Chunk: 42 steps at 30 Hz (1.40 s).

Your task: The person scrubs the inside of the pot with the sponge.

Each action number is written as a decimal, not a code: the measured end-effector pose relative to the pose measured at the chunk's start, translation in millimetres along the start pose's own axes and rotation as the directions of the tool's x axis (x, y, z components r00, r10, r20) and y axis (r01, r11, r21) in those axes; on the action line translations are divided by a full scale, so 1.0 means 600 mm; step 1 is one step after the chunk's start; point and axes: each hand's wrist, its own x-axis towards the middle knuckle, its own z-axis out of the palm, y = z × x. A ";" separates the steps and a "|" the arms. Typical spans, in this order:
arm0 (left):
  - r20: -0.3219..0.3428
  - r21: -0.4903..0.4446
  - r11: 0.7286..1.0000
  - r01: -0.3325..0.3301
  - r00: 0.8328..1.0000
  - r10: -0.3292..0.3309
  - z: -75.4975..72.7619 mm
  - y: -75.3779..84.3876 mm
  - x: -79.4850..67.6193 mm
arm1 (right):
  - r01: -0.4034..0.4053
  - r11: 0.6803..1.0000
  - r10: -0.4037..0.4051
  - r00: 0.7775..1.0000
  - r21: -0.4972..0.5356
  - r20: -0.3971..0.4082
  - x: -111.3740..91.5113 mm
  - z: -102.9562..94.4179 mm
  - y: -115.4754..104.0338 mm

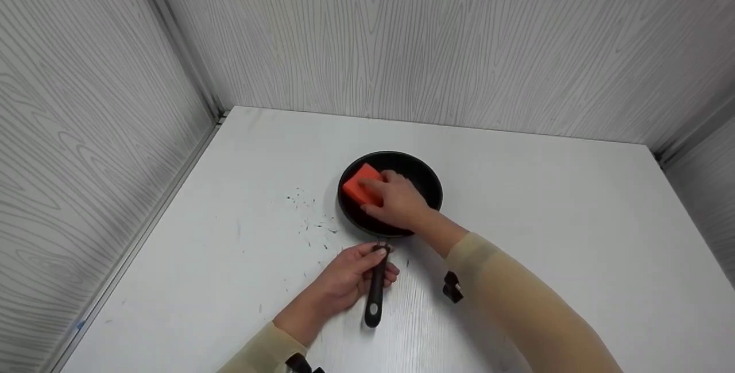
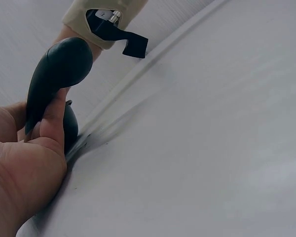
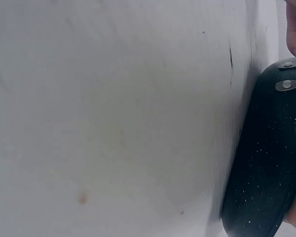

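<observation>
A black frying pan (image 1: 422, 181) lies on the white table, its handle (image 1: 374, 298) pointing toward me. My left hand (image 1: 350, 275) grips that handle near the pan, thumb on top. In the left wrist view the handle's rounded end (image 2: 64, 64) rises above the left palm (image 2: 24, 173). Inside the pan, at its left side, my right hand (image 1: 399, 201) holds an orange sponge (image 1: 362, 183) against the pan's surface. The right wrist view shows the pan's speckled outer wall (image 3: 266, 153) and its riveted bracket (image 3: 287, 85); the sponge is out of sight there.
Dark specks and scratches (image 1: 310, 224) mark the white tabletop (image 1: 551, 235) left of the pan. Grey wood-grain panels (image 1: 373, 40) stand behind the table and at both sides. A small black device (image 1: 452, 287) sits at the right sleeve.
</observation>
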 end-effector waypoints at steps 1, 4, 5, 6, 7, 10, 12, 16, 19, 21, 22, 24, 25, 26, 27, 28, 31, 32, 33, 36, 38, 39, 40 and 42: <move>-0.003 -0.001 1.000 0.001 1.000 -0.001 0.000 0.000 0.000 | 0.004 1.000 -0.004 1.000 -0.004 0.000 0.000 0.000 0.000; -0.011 -0.004 1.000 0.008 1.000 -0.008 -0.002 -0.001 0.000 | 0.012 0.999 -0.012 1.000 -0.032 -0.001 0.001 -0.002 0.000; -0.011 -0.002 1.000 0.009 1.000 -0.009 -0.002 -0.001 0.000 | 0.013 0.999 -0.013 1.000 -0.045 0.001 0.000 -0.003 0.000; -0.013 -0.004 1.000 0.013 1.000 -0.013 -0.002 -0.001 0.000 | 0.014 0.998 -0.013 1.000 -0.057 0.002 0.000 -0.004 0.000; -0.015 0.000 1.000 0.013 1.000 -0.013 -0.002 -0.001 0.000 | 0.014 0.997 -0.014 1.000 -0.071 0.003 0.000 -0.005 0.001; -0.018 0.011 1.000 0.011 1.000 -0.011 -0.002 0.000 0.001 | 0.020 0.993 -0.020 1.000 -0.114 0.004 0.000 -0.008 0.003; -0.019 0.018 1.000 0.007 1.000 -0.006 -0.001 0.001 0.001 | 0.025 0.989 -0.025 1.000 -0.145 0.001 0.000 -0.011 0.005; -0.016 0.014 1.000 -0.002 1.000 0.003 0.001 0.002 0.001 | 0.028 0.978 -0.027 1.000 -0.206 0.008 0.000 -0.015 0.009; 0.001 0.010 1.000 -0.011 1.000 0.011 0.000 0.000 0.003 | 0.025 0.972 -0.021 1.000 -0.232 0.022 -0.001 -0.018 0.012; 0.008 0.008 1.000 -0.016 1.000 0.016 -0.001 -0.001 0.004 | 0.026 0.969 -0.018 0.999 -0.247 0.032 -0.002 -0.020 0.015; 0.011 0.007 1.000 -0.018 1.000 0.018 -0.001 -0.001 0.004 | 0.028 0.967 -0.020 0.999 -0.255 0.034 -0.003 -0.021 0.016; 0.012 0.005 1.000 -0.019 1.000 0.019 -0.002 -0.002 0.004 | 0.031 0.963 -0.021 0.999 -0.269 0.040 -0.003 -0.023 0.019; 0.010 0.003 1.000 -0.019 1.000 0.019 -0.002 -0.003 0.004 | 0.031 0.960 -0.020 0.999 -0.278 0.043 -0.004 -0.024 0.020; 0.010 0.002 1.000 -0.019 1.000 0.019 -0.002 -0.003 0.004 | 0.033 0.958 -0.020 0.999 -0.285 0.048 -0.004 -0.025 0.022; 0.010 0.001 1.000 -0.020 1.000 0.020 -0.002 -0.003 0.003 | 0.035 0.956 -0.021 0.999 -0.291 0.050 -0.004 -0.026 0.023; 0.009 0.001 1.000 -0.021 1.000 0.021 -0.003 -0.003 0.003 | 0.034 0.955 -0.019 0.998 -0.295 0.054 -0.004 -0.028 0.025; 0.008 0.004 1.000 -0.024 1.000 0.024 -0.003 -0.003 0.003 | 0.033 0.956 -0.012 0.997 -0.292 0.073 -0.006 -0.031 0.030; 0.007 0.005 1.000 -0.024 1.000 0.024 -0.002 -0.003 0.003 | 0.034 0.957 -0.011 0.997 -0.287 0.080 -0.007 -0.032 0.031; 0.006 0.006 1.000 -0.024 1.000 0.024 -0.002 -0.003 0.003 | 0.036 0.959 -0.012 0.996 -0.282 0.085 -0.007 -0.034 0.033; 0.002 0.016 1.000 -0.027 1.000 0.027 -0.001 -0.003 0.002 | 0.042 0.965 -0.018 0.995 -0.258 0.096 -0.010 -0.037 0.037; -0.002 0.016 1.000 -0.025 1.000 0.025 -0.001 -0.003 0.001 | 0.046 0.969 -0.023 0.995 -0.241 0.095 -0.012 -0.040 0.039; -0.003 0.015 1.000 -0.026 1.000 0.026 -0.001 -0.003 0.001 | 0.046 0.971 -0.025 0.995 -0.232 0.092 -0.012 -0.041 0.040; -0.003 0.017 0.999 -0.028 1.000 0.028 0.000 -0.002 0.001 | 0.045 0.974 -0.025 0.996 -0.224 0.088 -0.013 -0.042 0.042; -0.003 0.013 1.000 -0.026 1.000 0.026 0.000 -0.002 0.002 | 0.041 0.976 -0.024 0.996 -0.215 0.081 -0.014 -0.045 0.044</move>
